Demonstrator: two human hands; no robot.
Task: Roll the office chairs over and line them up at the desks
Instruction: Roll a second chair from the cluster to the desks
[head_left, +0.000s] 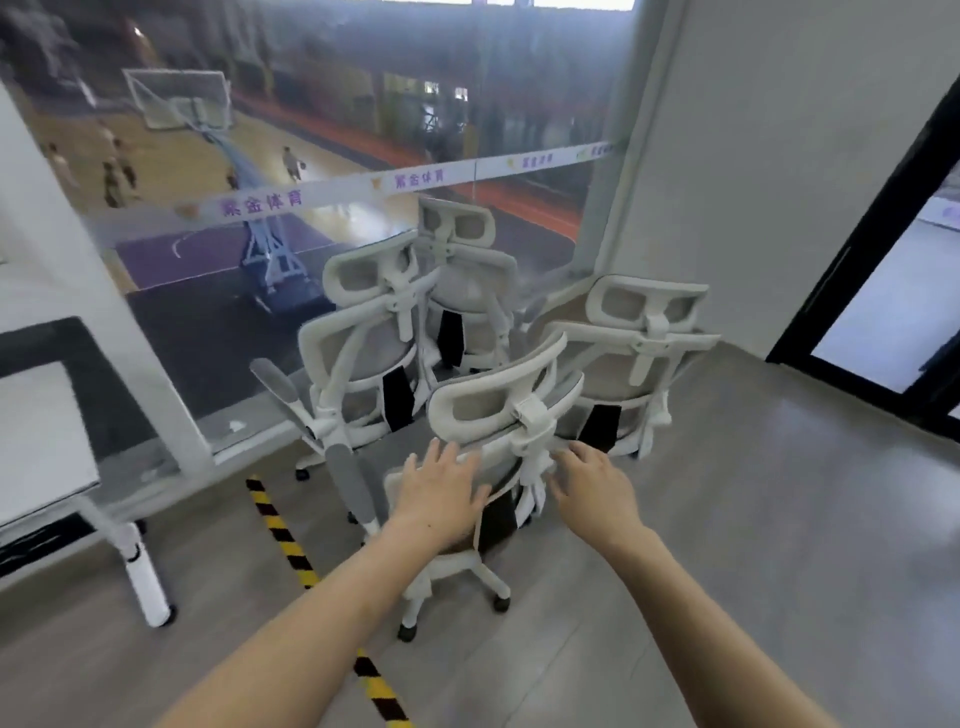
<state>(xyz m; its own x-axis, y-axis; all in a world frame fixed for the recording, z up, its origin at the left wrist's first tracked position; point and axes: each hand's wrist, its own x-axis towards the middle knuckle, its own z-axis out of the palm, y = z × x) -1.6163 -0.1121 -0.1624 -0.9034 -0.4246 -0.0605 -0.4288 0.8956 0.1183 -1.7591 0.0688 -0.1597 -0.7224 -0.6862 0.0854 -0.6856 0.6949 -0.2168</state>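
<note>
Head view: four white office chairs, two open hands reaching.

Both bare forearms reach forward from the lower edge of the view, running roughly side by side and converging slightly toward the hands. The left hand is held palm down, back of the hand up, with the fingers spread and extended forward and the thumb splayed out toward the right hand. The right hand is also palm down, its wrist bent slightly so the fingers angle inward toward the left hand; these fingers are loosely curled at the tips rather than flat. Neither hand is closed into a grip. The two hands sit at about the same height and reach, apart from each other, thumbs facing.
</note>
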